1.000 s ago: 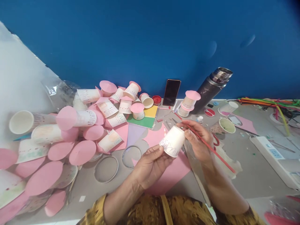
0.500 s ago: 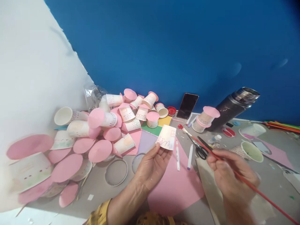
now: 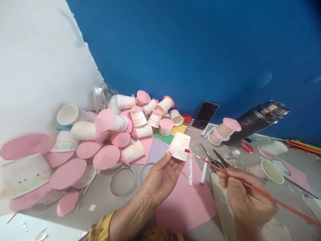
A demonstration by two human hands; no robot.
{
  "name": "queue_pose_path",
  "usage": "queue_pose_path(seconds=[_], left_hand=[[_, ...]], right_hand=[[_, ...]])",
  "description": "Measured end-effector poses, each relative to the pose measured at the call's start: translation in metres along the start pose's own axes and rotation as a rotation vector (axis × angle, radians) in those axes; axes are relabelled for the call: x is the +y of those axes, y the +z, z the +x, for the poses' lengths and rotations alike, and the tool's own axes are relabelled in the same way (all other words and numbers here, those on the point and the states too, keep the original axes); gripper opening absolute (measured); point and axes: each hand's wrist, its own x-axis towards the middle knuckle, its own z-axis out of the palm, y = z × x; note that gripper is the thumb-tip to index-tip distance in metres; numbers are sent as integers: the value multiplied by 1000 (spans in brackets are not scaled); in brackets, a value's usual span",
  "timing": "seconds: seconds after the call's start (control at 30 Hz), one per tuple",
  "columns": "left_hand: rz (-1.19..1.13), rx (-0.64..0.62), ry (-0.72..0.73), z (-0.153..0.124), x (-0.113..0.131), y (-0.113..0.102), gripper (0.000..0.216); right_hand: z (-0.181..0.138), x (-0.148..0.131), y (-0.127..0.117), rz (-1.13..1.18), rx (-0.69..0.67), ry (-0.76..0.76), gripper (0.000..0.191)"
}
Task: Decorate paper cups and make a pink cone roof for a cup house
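Observation:
My left hand [image 3: 164,177] holds a white paper cup [image 3: 178,144] upside down, its fingers under and behind it and the thumb on its side. Purple strokes and a small window-like drawing show on the cup. My right hand [image 3: 247,194] grips a red-handled paintbrush [image 3: 215,166] like a pen. The brush's red-painted tip is at the right side of the cup; whether it touches the surface I cannot tell. Below the cup lies a pink paper sheet [image 3: 185,211] with a white marker [image 3: 190,170] and a purple-ended marker [image 3: 204,172] by it.
Many decorated cups with pink paper discs [image 3: 106,157] are heaped at the left. A phone [image 3: 205,115] leans against the blue wall. A dark flask [image 3: 258,122], black scissors [image 3: 218,160], a speckled cup [image 3: 271,171] and a ring [image 3: 122,181] are also on the table.
My right hand has brought the brush tip down and left, from beyond the cup to its right side. The left hand still holds the cup. The camera view has shifted slightly.

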Motion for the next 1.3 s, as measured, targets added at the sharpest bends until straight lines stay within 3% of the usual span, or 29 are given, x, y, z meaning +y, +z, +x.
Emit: queue_pose_path(seconds=[0.6, 0.83, 1.3], left_hand=[[38, 7, -17, 0, -3, 0, 28], [25, -2, -21, -1, -3, 0, 31], [23, -13, -39, -1, -2, 0, 37]], right_hand=[[4, 3, -3, -69, -159, -121, 16], [5, 7, -8, 1, -84, -110, 15], [3, 8, -7, -9, -119, -69, 15]])
